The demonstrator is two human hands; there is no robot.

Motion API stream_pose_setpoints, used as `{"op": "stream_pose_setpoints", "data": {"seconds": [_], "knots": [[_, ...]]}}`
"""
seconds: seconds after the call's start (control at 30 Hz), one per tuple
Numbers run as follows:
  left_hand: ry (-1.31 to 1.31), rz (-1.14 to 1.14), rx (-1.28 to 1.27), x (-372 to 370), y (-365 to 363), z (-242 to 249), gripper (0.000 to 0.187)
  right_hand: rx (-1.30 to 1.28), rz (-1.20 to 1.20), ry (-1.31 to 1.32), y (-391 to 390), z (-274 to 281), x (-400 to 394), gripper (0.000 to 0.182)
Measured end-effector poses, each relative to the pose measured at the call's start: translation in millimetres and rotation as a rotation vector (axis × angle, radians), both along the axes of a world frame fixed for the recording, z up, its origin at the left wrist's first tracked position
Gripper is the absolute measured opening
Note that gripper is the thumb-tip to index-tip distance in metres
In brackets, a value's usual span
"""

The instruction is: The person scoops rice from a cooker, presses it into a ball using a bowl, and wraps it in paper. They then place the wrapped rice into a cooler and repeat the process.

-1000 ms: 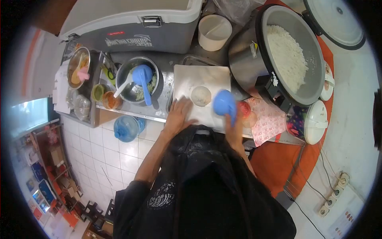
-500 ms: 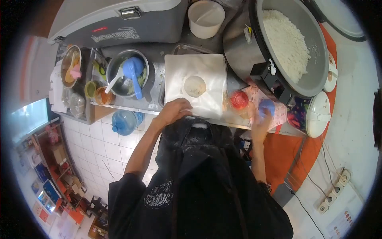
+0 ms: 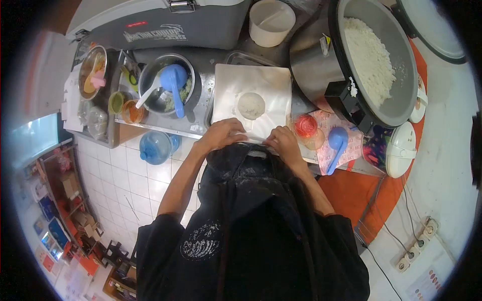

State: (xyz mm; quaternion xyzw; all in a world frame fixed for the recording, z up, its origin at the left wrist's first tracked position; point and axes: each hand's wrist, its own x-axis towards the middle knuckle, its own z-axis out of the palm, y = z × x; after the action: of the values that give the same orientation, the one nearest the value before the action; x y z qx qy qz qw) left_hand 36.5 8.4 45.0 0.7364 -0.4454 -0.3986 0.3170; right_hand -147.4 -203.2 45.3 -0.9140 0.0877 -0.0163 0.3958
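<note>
A round, flat-topped mound of white rice (image 3: 251, 106) sits on a stack of pale wrapping paper (image 3: 276, 80) in front of me. My left hand (image 3: 224, 134) has its fingers curled onto the paper's near left corner. At the near right corner, my right hand (image 3: 285, 144) pinches the paper's edge with bent fingers. A blue rice scoop (image 3: 339, 139) lies on pink-and-white printed paper (image 3: 324, 120), to the right of my right hand. Between them stand a red-topped container (image 3: 305, 125) and a clear round piece (image 3: 316, 141).
A large cooker of rice (image 3: 371, 65) stands at the right, by a white-lidded pot (image 3: 401, 145). Leftward are a steel bowl (image 3: 145, 83) with a blue ladle (image 3: 173, 79), small jars (image 3: 117, 102) and another bowl (image 3: 86, 83). A grey cooler (image 3: 211, 27) and white tub (image 3: 271, 22) stand behind.
My right hand has let go of the blue scoop on the printed paper and moved left to the wrapping paper's near edge. My left hand stays at its corner.
</note>
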Motion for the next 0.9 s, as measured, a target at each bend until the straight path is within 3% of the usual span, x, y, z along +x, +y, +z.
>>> {"op": "stream_pose_setpoints", "data": {"seconds": [0.13,0.37,0.67,0.87,0.9], "knots": [[0.027,0.012,-0.008,1.0,3.6,-10.3,0.036,0.113,-0.030,0.124,-10.4,5.4,5.0,0.032],[-0.018,0.003,-0.056,-0.5,1.9,-12.4,0.031,0.202,-0.017,0.298,-16.9,8.6,9.4,0.042],[-0.128,0.018,-0.087,-5.7,-6.6,-3.0,0.029,0.330,-0.087,0.342,-18.8,27.4,17.6,0.029],[-0.325,0.015,-0.117,-6.7,9.2,-12.4,0.019,0.052,-0.068,0.061,-11.1,25.3,5.2,0.016],[-0.364,0.018,-0.096,-7.6,16.2,-14.7,0.017,0.017,0.041,0.037,-10.7,16.2,-2.2,0.015]]}}
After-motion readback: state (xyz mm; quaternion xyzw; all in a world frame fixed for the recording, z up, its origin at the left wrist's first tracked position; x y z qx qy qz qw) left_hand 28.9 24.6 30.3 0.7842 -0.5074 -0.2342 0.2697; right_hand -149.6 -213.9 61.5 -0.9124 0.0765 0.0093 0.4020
